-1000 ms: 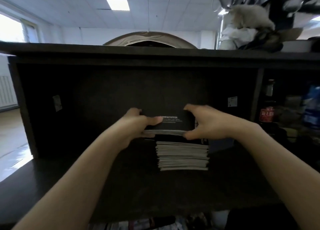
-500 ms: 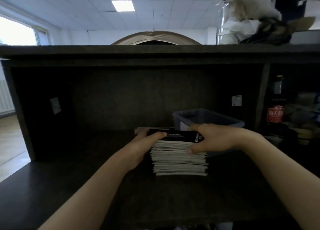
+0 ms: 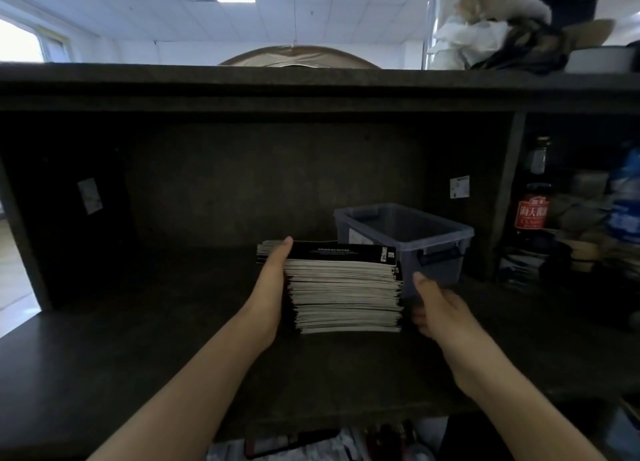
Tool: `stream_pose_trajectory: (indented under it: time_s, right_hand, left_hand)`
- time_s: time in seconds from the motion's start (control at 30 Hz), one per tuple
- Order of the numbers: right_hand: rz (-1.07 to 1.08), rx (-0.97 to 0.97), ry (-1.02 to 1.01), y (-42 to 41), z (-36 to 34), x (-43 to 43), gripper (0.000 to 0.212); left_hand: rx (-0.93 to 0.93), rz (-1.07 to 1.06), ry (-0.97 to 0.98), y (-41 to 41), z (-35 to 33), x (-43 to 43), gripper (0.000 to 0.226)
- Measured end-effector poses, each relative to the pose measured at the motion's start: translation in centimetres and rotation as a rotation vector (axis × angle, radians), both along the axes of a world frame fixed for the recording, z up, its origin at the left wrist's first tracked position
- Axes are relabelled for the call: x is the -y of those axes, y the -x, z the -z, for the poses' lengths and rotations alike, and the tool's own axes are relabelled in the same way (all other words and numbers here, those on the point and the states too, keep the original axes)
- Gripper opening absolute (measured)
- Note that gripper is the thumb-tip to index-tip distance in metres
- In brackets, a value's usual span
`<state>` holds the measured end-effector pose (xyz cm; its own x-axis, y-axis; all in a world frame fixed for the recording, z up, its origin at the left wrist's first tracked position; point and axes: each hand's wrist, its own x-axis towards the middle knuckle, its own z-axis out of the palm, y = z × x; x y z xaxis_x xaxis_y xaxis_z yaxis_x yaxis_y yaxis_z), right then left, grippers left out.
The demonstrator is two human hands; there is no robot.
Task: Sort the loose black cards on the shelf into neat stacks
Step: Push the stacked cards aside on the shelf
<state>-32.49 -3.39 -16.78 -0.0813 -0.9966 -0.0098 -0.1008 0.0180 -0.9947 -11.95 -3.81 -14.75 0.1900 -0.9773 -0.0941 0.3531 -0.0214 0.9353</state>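
Observation:
A tall stack of black cards (image 3: 344, 287) with pale edges stands on the dark shelf (image 3: 138, 339), its top card printed with white text. My left hand (image 3: 273, 287) lies flat against the stack's left side, fingers straight, fingertips at the top edge. My right hand (image 3: 438, 310) hovers just right of the stack, a little apart from it, fingers loosely curled and holding nothing. A few more cards (image 3: 268, 251) stick out behind the left hand.
A translucent grey plastic bin (image 3: 408, 238) stands right behind the stack. A wooden divider (image 3: 502, 197) separates a right compartment holding a dark sauce bottle (image 3: 533, 204) and other items. Clutter sits on the shelf top (image 3: 485, 37).
A bundle of cards was lowered onto the stack. My right hand came off the top and moved to the right; my left hand slid down to the stack's left side.

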Motion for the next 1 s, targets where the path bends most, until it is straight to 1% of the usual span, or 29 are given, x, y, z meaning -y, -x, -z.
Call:
stream_pose_trajectory:
  time_s: [0.03, 0.1, 0.17, 0.27, 0.37, 0.43, 0.5, 0.6, 0.7, 0.73, 0.8, 0.83, 0.9, 1.0]
  right_hand:
    - [-0.014, 0.028, -0.037, -0.3, 0.0, 0.1, 0.052]
    - [-0.029, 0.084, -0.1, -1.0, -0.4, 0.6, 0.06]
    - [-0.059, 0.142, -0.168, -1.6, -0.9, 1.0, 0.059]
    - [-0.076, 0.194, -0.207, -2.5, -1.3, 1.5, 0.06]
    - [-0.08, 0.322, -0.207, -2.8, -1.8, 1.3, 0.068]
    - [-0.114, 0.389, -0.205, -2.8, -2.2, 1.4, 0.069]
    - [-0.153, 0.367, -0.202, -3.2, -2.5, 1.6, 0.065]
    - [-0.167, 0.265, -0.199, -4.6, -2.0, 2.7, 0.055]
    - [-0.19, 0.212, -0.172, -7.1, -1.3, 3.7, 0.051]
    - [-0.201, 0.204, -0.15, -8.1, -1.1, 4.0, 0.05]
    - [-0.239, 0.204, -0.091, -10.2, -0.9, 4.4, 0.045]
    - [-0.265, 0.198, -0.077, -11.3, -1.0, 4.4, 0.042]
    - [-0.309, 0.182, -0.075, -13.8, -1.4, 4.3, 0.039]
    - [-0.371, 0.156, -0.082, -17.9, -1.6, 4.2, 0.038]
  left_hand:
    - [-0.004, 0.007, -0.008, 0.0, 0.2, 0.0, 0.03]
    - [-0.013, 0.034, -0.024, 0.2, 0.5, 0.0, 0.034]
    - [0.004, 0.042, -0.035, 0.4, 0.9, 0.1, 0.044]
    - [-0.001, 0.036, -0.033, 0.7, 1.4, 0.3, 0.057]
    - [-0.001, 0.034, -0.025, 0.4, 1.5, 0.3, 0.058]
    - [0.001, 0.02, -0.029, 0.1, 1.5, 0.0, 0.056]
    - [0.017, 0.011, -0.015, -0.3, 1.3, -0.4, 0.054]
    - [0.041, -0.018, 0.027, -1.2, 1.3, -1.0, 0.056]
    - [0.148, -0.134, 0.128, -3.0, 1.7, -1.7, 0.078]
    - [0.205, -0.182, 0.184, -3.6, 1.8, -1.9, 0.076]
    - [0.32, -0.293, 0.283, -4.7, 1.6, -2.7, 0.055]
    - [0.363, -0.343, 0.306, -5.4, 1.7, -3.0, 0.048]
    - [0.394, -0.419, 0.292, -7.1, 1.7, -3.5, 0.042]
    - [0.379, -0.508, 0.263, -10.3, 1.6, -4.3, 0.036]
